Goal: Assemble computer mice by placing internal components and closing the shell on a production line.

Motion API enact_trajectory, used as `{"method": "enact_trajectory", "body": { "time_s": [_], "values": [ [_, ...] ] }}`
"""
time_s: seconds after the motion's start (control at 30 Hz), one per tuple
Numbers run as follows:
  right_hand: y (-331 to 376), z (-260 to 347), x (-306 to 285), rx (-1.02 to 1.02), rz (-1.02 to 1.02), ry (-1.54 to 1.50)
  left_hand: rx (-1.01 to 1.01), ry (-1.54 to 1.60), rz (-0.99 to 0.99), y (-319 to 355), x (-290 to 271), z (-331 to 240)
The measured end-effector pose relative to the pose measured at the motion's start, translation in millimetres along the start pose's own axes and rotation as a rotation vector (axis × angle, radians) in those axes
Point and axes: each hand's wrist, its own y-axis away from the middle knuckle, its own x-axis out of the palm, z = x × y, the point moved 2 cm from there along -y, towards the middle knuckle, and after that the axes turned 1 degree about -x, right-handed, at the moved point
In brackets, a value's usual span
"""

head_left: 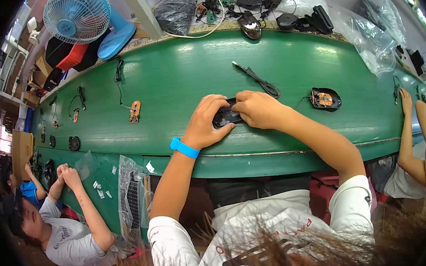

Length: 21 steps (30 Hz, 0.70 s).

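Observation:
A black computer mouse shell [227, 115] lies on the green work surface in front of me, its hollow inside facing up. My left hand [205, 121], with a blue band at the wrist, grips the shell from its left side, thumb along the near edge. The bent fingers of my right hand [261, 110] press together at the shell's inner right part; whatever they pinch is hidden. Beyond my hands lies a bundled black cable [256, 80]. To the right sits another mouse base [325, 99] with an orange circuit board in it.
An orange circuit board [135, 111] with a cable lies to the left. Along the back stand a blue fan [76, 21], a glossy dark mouse [250, 26] and plastic bags [365, 38]. A co-worker [73, 229] sits at left, another [420, 159] at right.

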Motion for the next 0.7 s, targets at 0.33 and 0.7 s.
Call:
{"method": "enact_trajectory", "body": {
  "time_s": [0.33,0.7],
  "values": [
    [-1,-2,-8,-0.017,-0.106,-0.088,0.007,0.002,0.019,-4,1,2],
    [10,-5,-21,0.010,-0.204,-0.139,0.034,-0.021,0.036,-2,2,0]
  ]
}}
